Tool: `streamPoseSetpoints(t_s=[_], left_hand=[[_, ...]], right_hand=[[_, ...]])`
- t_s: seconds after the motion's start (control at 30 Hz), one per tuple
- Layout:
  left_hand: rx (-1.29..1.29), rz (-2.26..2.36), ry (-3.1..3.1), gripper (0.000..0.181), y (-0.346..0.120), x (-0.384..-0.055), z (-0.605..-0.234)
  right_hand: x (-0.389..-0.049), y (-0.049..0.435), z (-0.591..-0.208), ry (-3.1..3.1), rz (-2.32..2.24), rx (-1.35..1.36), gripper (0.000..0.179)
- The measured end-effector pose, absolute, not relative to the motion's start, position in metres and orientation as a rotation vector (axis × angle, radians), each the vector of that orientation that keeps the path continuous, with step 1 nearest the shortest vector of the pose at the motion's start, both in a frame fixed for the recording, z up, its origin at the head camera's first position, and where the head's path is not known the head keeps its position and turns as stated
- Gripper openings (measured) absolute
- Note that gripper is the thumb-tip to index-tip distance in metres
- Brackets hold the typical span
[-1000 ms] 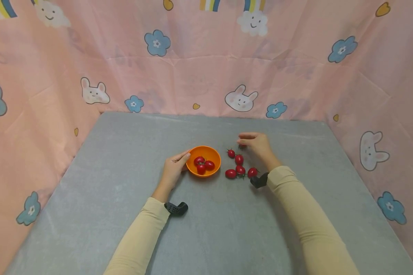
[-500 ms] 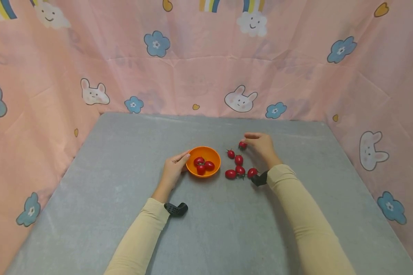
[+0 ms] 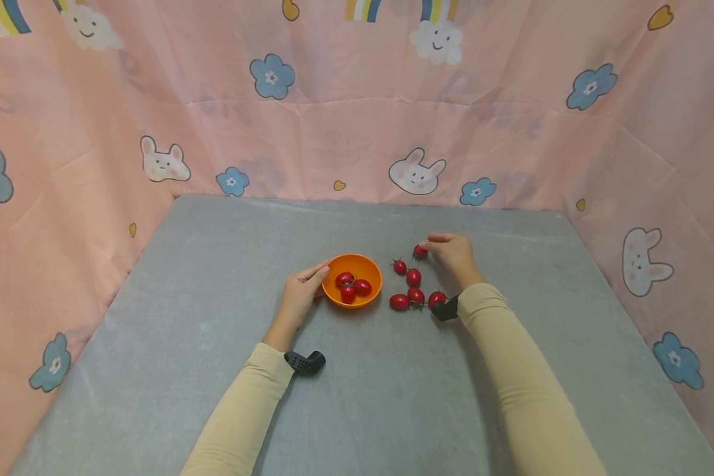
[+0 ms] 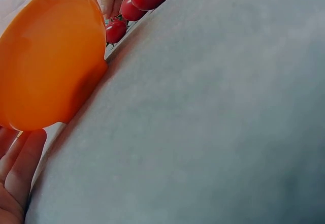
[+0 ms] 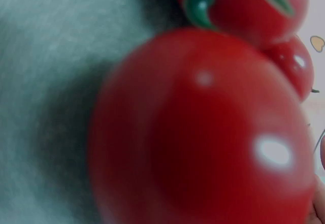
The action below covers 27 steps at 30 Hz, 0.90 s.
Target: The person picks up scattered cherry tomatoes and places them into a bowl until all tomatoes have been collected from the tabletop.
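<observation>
Lying just left of the fingers of a person's right hand (image 3: 451, 256), the farthest cherry tomato (image 3: 419, 252) rests on a gray table (image 3: 381, 396), the fingertips overlapping its right edge in the head view. Whether the fingers already pinch it or only hover beside it, the pictures do not settle; the right wrist view is filled by a nearer tomato (image 5: 203, 142), with only a sliver of hand showing.

That narrow relation, fingers to fruit, looks like the one that matters most: the tomato is off the tips, not under the palm. Its stem end appears to face away from the right hand and toward the person, though the long axis is too foreshortened to call. Of the two hands, the right is plainly closer.

Well apart, the left hand (image 3: 297, 297) grasps an orange bowl (image 3: 365, 264), thumb at the rim and fingers against the outer wall. Three tomatoes (image 3: 348, 293) show inside, to the right of that grip.

Seen from the right hand, the bowl lies to the left and closer to the person. Five loose tomatoes (image 3: 413, 277) spread on the person's side of the right hand's fingers, most of them between hand and bowl.
</observation>
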<state>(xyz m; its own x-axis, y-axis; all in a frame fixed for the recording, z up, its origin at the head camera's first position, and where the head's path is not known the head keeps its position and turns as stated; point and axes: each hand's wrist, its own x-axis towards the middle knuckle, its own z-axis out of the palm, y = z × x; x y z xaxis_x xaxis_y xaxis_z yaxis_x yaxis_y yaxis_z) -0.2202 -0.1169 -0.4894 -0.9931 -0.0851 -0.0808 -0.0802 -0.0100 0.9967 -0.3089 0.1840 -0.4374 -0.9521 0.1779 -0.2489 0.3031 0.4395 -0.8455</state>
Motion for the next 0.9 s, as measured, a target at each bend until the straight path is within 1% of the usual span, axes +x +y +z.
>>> streamPoseSetpoints(t_s=[0.3,0.67,0.9], left_hand=[[0.178,-2.235,-2.192,0.035,-0.1169,-0.2211,-0.4903],[0.183,-2.229,-2.196,0.035,-0.1168,-0.2204,-0.4893],[0.187,-2.214,-2.207,0.035,-0.1169,-0.2204,-0.4888]], right_hand=[[-0.3055,0.1794,-0.4381,2.485,-1.564,0.487,0.045],[-0.3053,0.1773,-0.4415,2.492,-1.582,0.451,0.045],[-0.3055,0.1775,-0.4440,2.480,-1.587,0.483,0.044]])
